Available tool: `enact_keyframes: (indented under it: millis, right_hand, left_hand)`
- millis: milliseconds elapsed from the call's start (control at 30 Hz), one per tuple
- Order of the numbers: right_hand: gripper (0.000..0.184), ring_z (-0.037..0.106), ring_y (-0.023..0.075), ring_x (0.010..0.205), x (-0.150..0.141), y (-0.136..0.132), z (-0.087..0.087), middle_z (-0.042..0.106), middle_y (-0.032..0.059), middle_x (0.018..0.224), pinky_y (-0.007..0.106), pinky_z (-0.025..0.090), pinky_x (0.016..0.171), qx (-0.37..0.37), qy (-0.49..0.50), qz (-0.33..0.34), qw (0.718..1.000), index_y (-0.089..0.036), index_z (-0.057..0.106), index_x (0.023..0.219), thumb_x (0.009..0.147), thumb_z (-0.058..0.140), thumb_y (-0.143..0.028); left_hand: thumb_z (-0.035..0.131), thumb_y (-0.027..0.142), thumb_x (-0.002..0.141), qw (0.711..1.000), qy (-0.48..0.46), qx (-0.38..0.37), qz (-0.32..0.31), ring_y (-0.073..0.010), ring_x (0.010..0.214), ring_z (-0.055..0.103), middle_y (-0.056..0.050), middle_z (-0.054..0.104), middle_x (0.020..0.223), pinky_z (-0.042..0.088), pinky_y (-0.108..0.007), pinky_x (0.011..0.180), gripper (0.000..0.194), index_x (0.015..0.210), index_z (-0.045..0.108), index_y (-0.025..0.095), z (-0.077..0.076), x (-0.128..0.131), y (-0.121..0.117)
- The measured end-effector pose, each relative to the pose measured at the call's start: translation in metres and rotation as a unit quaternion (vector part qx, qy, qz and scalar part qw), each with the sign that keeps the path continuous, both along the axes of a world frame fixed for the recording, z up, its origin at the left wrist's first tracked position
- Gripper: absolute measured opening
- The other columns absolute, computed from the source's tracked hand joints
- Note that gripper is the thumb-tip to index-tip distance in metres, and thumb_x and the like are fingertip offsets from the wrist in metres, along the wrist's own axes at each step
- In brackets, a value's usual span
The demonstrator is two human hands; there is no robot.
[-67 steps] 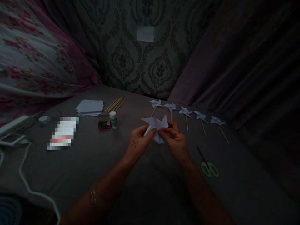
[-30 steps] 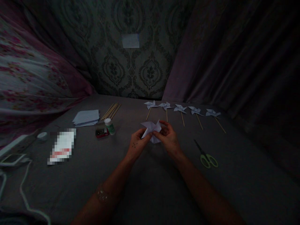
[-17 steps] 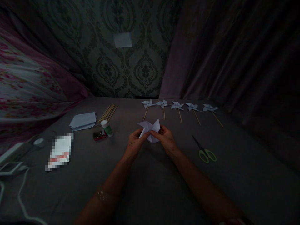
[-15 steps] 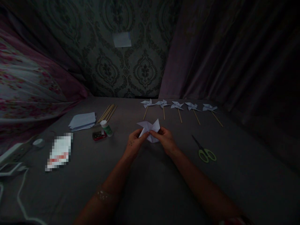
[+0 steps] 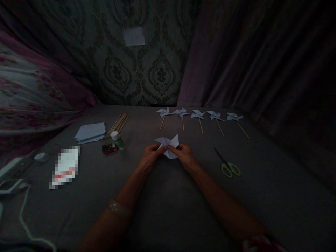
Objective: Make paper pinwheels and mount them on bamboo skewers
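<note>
A white paper pinwheel (image 5: 169, 152) is held up over the middle of the table, its folded blades pointing outward and a tiny shiny spot at its centre. My left hand (image 5: 151, 154) pinches its left side, thumb by the centre. On the other side my right hand (image 5: 184, 154) grips it the same way, its thumb also near the centre. The fingers behind the paper are mostly hidden. No stick shows on this pinwheel. Beyond the hands, several pinwheels on sticks (image 5: 198, 114) lie in a row at the back.
Green-handled scissors (image 5: 228, 168) lie to the right. On the left are a glue bottle (image 5: 118, 140), a small red box (image 5: 110, 149) of dark bits, wooden sticks (image 5: 118, 123), a paper stack (image 5: 90, 133), a blurred packet (image 5: 65, 166), and a power strip with white cable (image 5: 23, 206).
My right fingers, earlier working at the pinwheel's centre, now hold its right side, mirroring my left hand. The camera view has turned to the right; the things on the table lie as before.
</note>
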State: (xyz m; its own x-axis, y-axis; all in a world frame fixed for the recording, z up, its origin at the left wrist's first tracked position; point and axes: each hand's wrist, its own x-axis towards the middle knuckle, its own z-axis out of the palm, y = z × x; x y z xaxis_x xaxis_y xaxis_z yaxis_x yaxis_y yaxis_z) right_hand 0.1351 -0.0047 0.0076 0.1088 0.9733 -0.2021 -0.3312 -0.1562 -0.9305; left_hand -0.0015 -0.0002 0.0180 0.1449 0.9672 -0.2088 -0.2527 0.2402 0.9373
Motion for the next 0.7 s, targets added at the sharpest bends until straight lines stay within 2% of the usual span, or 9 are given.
enact_keyframes:
  millis: [267,433,700]
  right_hand:
    - [0.037,0.065,0.0172,0.064,0.0011,-0.0011,-0.0017,0.073,0.0031,0.070,0.032,0.051,0.068,-0.002,-0.005,0.008,1.000,-0.018,0.072,0.071,0.043,0.085,-0.040]
    - [0.035,0.063,0.0154,0.059,0.0015,-0.0015,-0.0032,0.072,0.0022,0.068,0.030,0.050,0.064,-0.016,-0.002,0.004,1.000,-0.018,0.071,0.067,0.043,0.085,-0.039]
    - [0.032,0.065,0.0164,0.062,0.0024,-0.0012,-0.0058,0.072,0.0017,0.069,0.031,0.049,0.067,-0.016,-0.010,0.007,1.000,-0.018,0.072,0.069,0.045,0.086,-0.033]
  left_hand:
    - [0.088,0.032,0.046,0.999,-0.010,-0.049,-0.003,-0.0183,0.061,0.065,-0.008,0.072,0.071,0.050,-0.030,0.063,0.043,0.081,0.075,0.011,-0.0056,-0.0024,0.0063]
    - [0.087,0.033,0.048,1.000,0.004,-0.028,-0.007,-0.0191,0.065,0.065,-0.009,0.072,0.072,0.051,-0.030,0.066,0.039,0.078,0.075,0.011,-0.0036,-0.0032,0.0046]
    - [0.087,0.033,0.049,1.000,0.011,-0.026,-0.010,-0.0158,0.063,0.063,-0.006,0.072,0.072,0.049,-0.027,0.063,0.034,0.074,0.075,0.013,-0.0036,-0.0058,0.0050]
